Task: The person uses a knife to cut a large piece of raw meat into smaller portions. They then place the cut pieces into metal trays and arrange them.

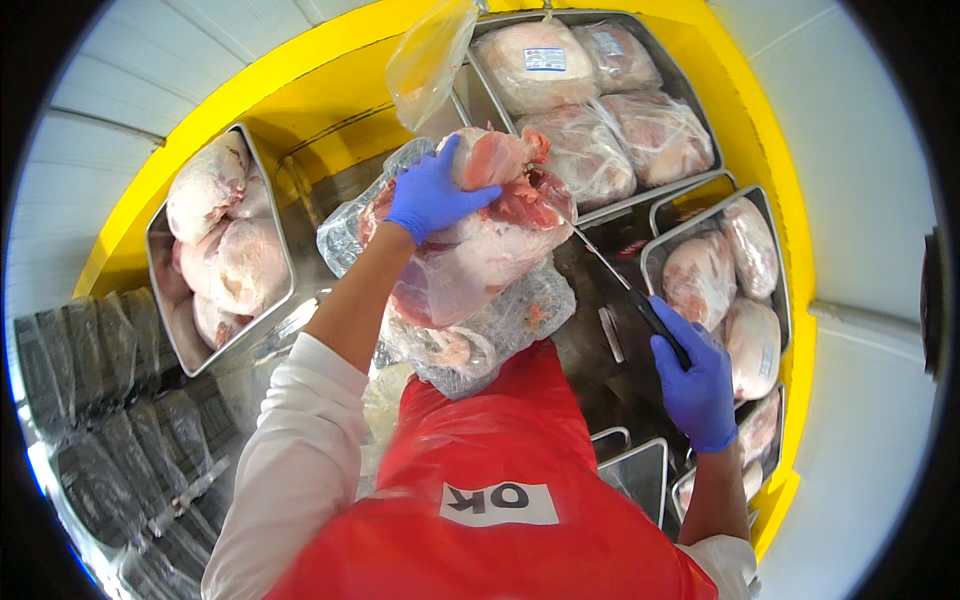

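A large raw piece of meat (470, 255), pale with fat and red where it is cut, lies in front of me on crumpled clear plastic wrap (530, 310). My left hand (435, 195), in a blue glove, grips its upper part with thumb and fingers spread around it. In my right hand (698, 375), also gloved in blue, is a knife (655, 325) with a black handle. Its thin blade points up and left, and the tip meets the right side of the meat at a red cut. The meat hides how deep the tip sits.
A metal tray (290, 265) at the left holds several bare pieces of meat. Wrapped pieces fill a tray (705, 110) at the far right, and more trays stand along the right. A clear plastic bag (430, 60) hangs at the far side. Dark plastic-covered stacks (95, 350) stand left.
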A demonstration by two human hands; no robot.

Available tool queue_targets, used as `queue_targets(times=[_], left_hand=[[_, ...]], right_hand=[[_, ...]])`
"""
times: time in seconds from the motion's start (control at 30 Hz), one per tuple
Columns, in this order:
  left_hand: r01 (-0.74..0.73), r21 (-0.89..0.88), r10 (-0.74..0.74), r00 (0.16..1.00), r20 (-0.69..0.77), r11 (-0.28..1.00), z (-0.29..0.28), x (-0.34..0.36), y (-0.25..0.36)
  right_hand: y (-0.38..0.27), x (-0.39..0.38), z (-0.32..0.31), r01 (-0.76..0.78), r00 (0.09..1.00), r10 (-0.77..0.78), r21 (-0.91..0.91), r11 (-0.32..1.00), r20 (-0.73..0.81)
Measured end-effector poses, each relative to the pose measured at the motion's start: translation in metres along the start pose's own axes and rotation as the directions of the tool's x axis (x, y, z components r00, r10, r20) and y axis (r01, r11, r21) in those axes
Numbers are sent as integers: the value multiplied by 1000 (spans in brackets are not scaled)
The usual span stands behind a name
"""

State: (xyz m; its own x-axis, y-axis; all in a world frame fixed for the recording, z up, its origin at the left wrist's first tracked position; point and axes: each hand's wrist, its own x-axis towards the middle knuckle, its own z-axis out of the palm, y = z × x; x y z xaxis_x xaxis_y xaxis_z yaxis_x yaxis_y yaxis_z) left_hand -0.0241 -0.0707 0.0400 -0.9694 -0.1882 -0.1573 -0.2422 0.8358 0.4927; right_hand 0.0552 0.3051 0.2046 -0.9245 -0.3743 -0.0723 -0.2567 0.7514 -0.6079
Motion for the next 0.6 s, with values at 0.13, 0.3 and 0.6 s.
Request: queue_targets(times=[0.13, 0.3, 0.6], left_hand=[[-33, 41, 35, 998, -57, 999, 3, -5, -6], [-43, 16, 44, 998, -53, 999, 7, -6, -24], [-106, -22, 103, 988, -114, 994, 12, -9, -31]], right_hand=[[-66, -7, 23, 8, 999, -18, -334, 943, -27], [-116, 8, 48, 140, 987, -154, -662, 737, 38], [-143, 39, 69, 281, 960, -161, -806, 521, 231]])
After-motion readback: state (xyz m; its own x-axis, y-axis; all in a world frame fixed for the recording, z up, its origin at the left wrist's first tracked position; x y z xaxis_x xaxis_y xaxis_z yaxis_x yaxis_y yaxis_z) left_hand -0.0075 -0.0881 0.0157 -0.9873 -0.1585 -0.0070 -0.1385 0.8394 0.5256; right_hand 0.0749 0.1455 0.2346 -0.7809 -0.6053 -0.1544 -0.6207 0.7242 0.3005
